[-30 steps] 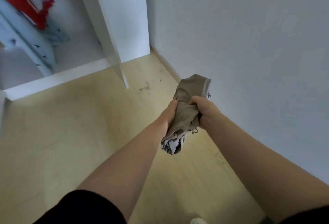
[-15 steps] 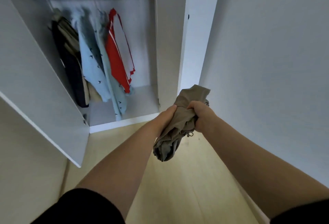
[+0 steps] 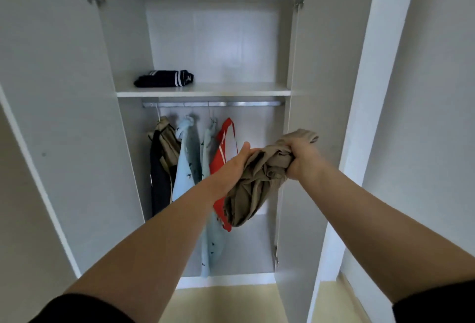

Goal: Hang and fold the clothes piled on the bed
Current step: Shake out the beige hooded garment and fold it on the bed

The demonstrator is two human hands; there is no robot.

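Both arms are reaching out in front of the open wardrobe (image 3: 293,47), and between them a bunched khaki garment (image 3: 257,189) is hanging in the air, held at about the height of the hanging clothes. The right hand (image 3: 303,158) is clenching tight round the top of the bundle, with a flap of cloth poking up above the knuckles. The left hand (image 3: 232,168) is gripping the other side, thumb sticking up, the rest of its fingers hidden behind the fabric. The loose end of the garment is drooping down below both wrists.

Behind it, a red garment (image 3: 222,153) is hanging on the rail (image 3: 244,104), partly covered by the bundle. To its left two pale blue shirts (image 3: 189,160) with small dark marks are hanging side by side, and furthest left a dark and tan piece (image 3: 160,168). Above the rail, a folded dark garment with white stripes (image 3: 164,79) is lying on the left part of the shelf (image 3: 218,90). Both wardrobe doors are standing open, and black sleeves (image 3: 84,310) are showing at the bottom corners, over a pale wooden floor (image 3: 226,304)
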